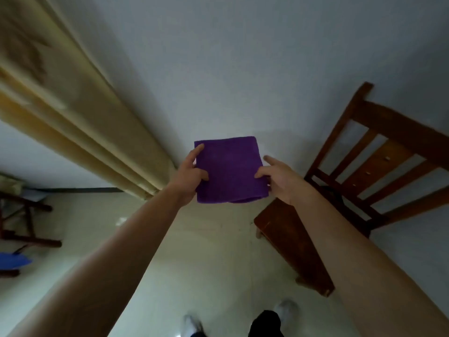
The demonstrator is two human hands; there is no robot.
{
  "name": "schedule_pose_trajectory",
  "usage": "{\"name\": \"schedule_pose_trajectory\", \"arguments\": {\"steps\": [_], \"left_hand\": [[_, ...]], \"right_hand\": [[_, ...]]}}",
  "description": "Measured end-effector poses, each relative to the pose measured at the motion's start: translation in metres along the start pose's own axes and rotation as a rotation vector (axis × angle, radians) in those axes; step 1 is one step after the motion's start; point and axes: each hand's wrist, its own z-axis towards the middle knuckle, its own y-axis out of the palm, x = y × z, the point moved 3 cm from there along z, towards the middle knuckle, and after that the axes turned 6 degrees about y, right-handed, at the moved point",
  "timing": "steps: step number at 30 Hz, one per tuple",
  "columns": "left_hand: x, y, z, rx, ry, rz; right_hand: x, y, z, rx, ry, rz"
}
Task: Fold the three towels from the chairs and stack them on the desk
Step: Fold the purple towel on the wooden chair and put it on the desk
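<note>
Now the left hand pinches one side edge of the folded purple towel in mid-air (no desk in view), the right hand pinches the other, beside the wooden chair; loosening 1 pinch could unfold it

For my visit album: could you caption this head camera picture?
Both hands, left and right, hold a folded purple towel up beside a wooden chair.
</note>
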Motion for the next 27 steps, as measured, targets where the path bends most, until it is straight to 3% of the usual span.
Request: {"name": "schedule_pose_trajectory", "arguments": {"steps": [6, 16, 27], "left_hand": [[0.012, -0.144, -0.082, 0.088, -0.072, -0.222], [-0.028, -0.441, -0.266, 0.317, 0.051, -0.528], [-0.095, -0.660, -0.435, 0.759, 0.155, -0.598]], "right_hand": [[0.010, 0.155, -0.033, -0.208, 0.082, -0.118], [0.099, 0.481, -0.070, -0.375, 0.111, -0.357], [0.221, 0.768, -0.078, -0.704, 0.224, -0.758]]}}
